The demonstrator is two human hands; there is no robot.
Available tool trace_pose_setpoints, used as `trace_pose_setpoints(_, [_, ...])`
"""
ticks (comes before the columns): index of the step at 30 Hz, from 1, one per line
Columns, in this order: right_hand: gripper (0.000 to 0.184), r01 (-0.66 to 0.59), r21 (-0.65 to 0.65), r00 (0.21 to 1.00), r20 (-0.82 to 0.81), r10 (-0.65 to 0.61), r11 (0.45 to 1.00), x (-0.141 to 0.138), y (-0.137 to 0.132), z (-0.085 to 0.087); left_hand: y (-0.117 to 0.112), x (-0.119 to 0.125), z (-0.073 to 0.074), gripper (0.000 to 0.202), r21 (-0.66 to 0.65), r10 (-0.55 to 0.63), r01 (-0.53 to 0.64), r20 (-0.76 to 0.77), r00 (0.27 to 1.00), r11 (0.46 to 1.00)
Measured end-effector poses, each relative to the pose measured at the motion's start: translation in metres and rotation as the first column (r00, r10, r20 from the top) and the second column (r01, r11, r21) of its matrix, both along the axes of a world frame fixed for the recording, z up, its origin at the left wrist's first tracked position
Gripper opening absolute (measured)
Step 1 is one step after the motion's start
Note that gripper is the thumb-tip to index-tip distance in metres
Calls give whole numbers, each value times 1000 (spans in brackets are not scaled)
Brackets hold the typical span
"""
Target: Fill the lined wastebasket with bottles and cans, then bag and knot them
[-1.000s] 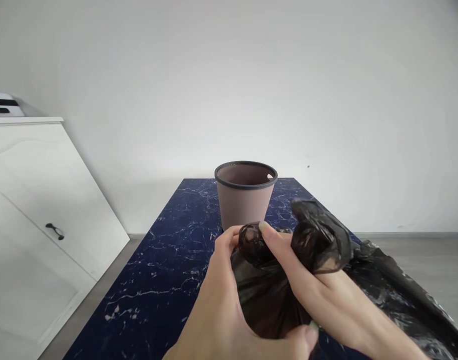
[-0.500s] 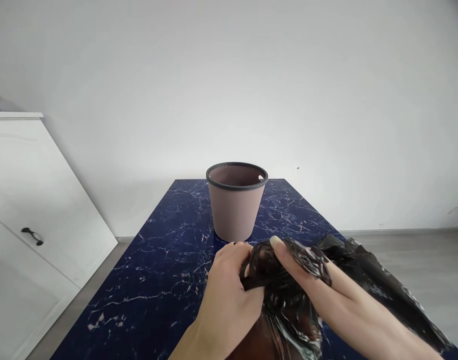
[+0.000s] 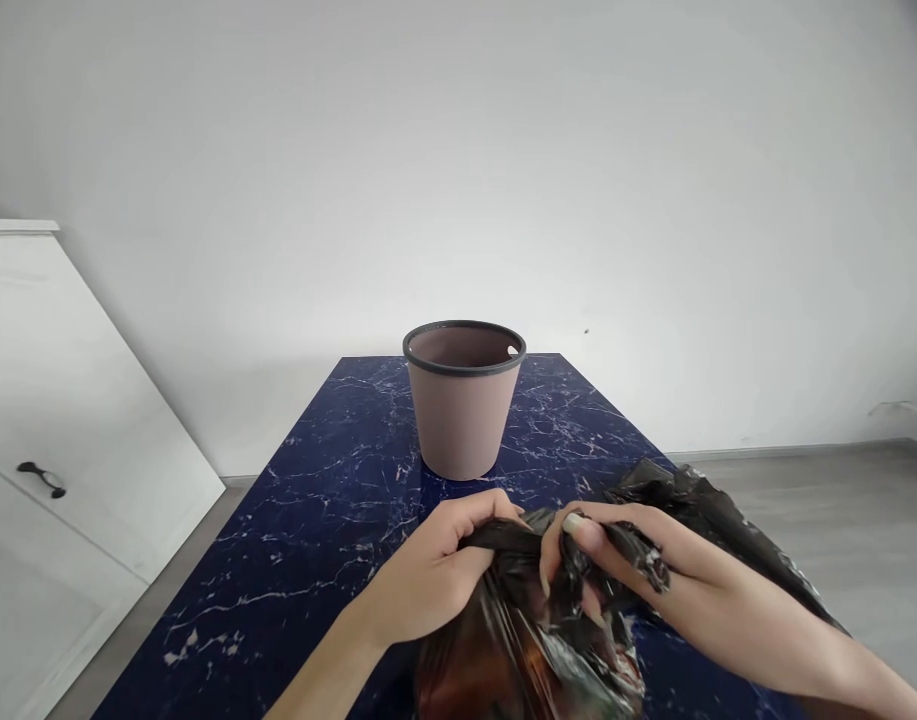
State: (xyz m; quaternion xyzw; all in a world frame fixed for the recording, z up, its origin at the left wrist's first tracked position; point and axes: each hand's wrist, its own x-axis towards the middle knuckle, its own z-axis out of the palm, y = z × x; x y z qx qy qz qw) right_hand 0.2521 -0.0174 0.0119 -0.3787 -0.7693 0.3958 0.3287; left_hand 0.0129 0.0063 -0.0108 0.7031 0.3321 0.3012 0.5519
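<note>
A thin black plastic bag (image 3: 495, 640) hangs below my hands at the near end of the table, with reddish and orange contents showing through it. My left hand (image 3: 435, 570) is closed on a gathered strip of the bag's top. To its right, my right hand (image 3: 600, 550) grips another bunched part, thumb on top and a crumpled end sticking out past it. Some of the right fingers are hidden by the plastic. Beyond both hands stands a mauve trash bin (image 3: 464, 420) with a dark grey rim, upright.
A second crumpled black plastic bag (image 3: 713, 520) lies along the table's right edge. The table (image 3: 315, 470) has a dark blue marbled top. A white cabinet (image 3: 68, 420) stands at the left, and a plain wall rises behind.
My hands have drawn apart, the left shifting left, and the bag's top is stretched between them. The right hand's grip has turned. The view has shifted slightly to the right.
</note>
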Motion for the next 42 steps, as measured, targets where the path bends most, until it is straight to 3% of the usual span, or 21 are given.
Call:
trace_pose_setpoints(5, [41, -25, -114, 999, -43, 21, 993, 5, -1, 3, 5, -2, 0, 8, -140, -117, 130, 100, 988, 982])
trace_pose_setpoints(9, [37, 2, -69, 1000, 12, -1, 998, 9, -2, 4, 5, -5, 4, 10, -204, -115, 132, 94, 989, 970])
trace_pose_setpoints(14, [36, 152, -9, 988, -4, -152, 988, 10, 0, 0, -1, -1, 12, 27, -157, -112, 111, 3, 994, 981])
trace_pose_setpoints(18, [34, 140, -61, 987, -73, -144, 988, 6, 2, 1, -4, 3, 10, 40, -116, -86, 84, -11, 996, 990])
trace_pose_setpoints(21, [25, 81, 27, 996, -38, -80, 996, 2, 2, 3, -2, 0, 7, 40, -154, -37, 41, 32, 999, 987])
trace_pose_setpoints(24, [18, 110, 181, 992, 39, -119, 977, -2, 0, 2, -2, -4, 7, 43, -151, 15, -15, -2, 1000, 988])
trace_pose_setpoints(28, [10, 276, 347, 951, 38, -307, 896, -5, -4, -13, -5, -5, 8, 48, -74, 90, -94, -67, 994, 993])
trace_pose_setpoints(33, [25, 376, 602, 882, 0, -470, 704, -6, -5, -35, -12, -3, 6, 57, -5, 77, -77, -17, 997, 997])
trace_pose_setpoints(37, [23, 322, 754, 903, -64, -424, 572, -11, -4, -39, -16, -1, 7, 63, -36, 97, -98, -10, 995, 995])
trace_pose_setpoints(42, [33, 240, 872, 934, -88, -345, 426, -16, -4, -38, -13, 3, 12, 49, -39, 187, -190, -70, 980, 981])
